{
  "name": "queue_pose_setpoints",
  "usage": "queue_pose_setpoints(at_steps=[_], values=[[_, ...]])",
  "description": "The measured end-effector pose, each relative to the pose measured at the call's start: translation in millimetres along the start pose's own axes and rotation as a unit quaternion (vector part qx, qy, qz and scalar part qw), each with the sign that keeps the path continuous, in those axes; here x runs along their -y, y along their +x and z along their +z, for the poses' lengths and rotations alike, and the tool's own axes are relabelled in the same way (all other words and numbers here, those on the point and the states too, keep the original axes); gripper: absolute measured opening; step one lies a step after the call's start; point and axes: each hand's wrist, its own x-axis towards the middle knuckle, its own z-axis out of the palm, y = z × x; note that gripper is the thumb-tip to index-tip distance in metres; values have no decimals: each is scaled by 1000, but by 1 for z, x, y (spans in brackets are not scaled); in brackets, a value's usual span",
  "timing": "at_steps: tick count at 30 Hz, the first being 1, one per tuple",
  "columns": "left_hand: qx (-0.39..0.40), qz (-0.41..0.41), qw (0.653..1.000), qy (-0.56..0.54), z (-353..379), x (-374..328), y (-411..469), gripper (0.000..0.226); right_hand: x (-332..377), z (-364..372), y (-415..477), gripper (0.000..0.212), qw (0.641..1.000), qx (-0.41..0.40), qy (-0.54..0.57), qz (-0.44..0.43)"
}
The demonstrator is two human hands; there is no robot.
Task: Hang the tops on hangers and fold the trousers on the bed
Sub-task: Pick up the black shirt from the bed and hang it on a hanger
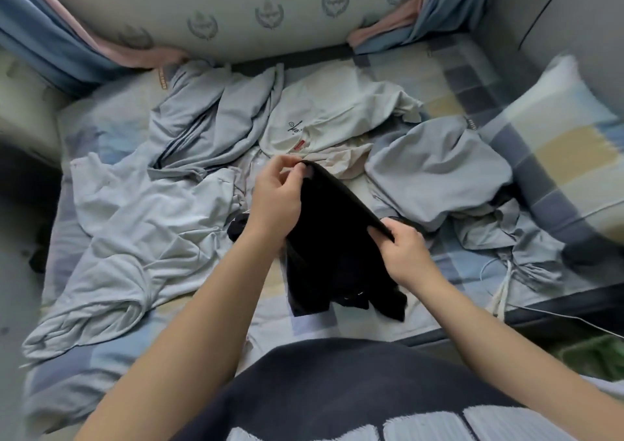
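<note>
The black garment hangs above the bed, held by its top edge. The left hand pinches one end; the right hand grips the other. Grey clothes and a white top lie around it.

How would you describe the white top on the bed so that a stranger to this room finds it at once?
Look at the far side of the bed, where a pale padded board with crest emblems stands. Just in front of its middle lies a white top. Unlike the grey garments beside it, it bears a small black print and a red tag.
</note>
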Motion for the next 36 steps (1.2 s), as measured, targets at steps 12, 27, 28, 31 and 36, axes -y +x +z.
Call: queue_pose_setpoints(at_steps=[12, 27, 28, 31, 36], values=[[183, 39, 982, 10, -3, 10, -43, 34, 122, -50, 20, 25, 944, 4, 330, 26], [59, -57, 989, -119, -8, -4, -40, 24, 78, -17, 7, 47, 982, 61, 176, 32], [59, -67, 985, -148, -9, -7, -41, 21, 68, -7, -2, 54, 984, 95, 148, 22], [80, -110, 958, -254, -14, -18, -43, 16, 44, 24, -20, 76, 978, 191, 87, 19], [86, -131, 934, -320, -26, -37, -37, 18, 25, 56, -16, 29, 987, 156, 11, 25]])
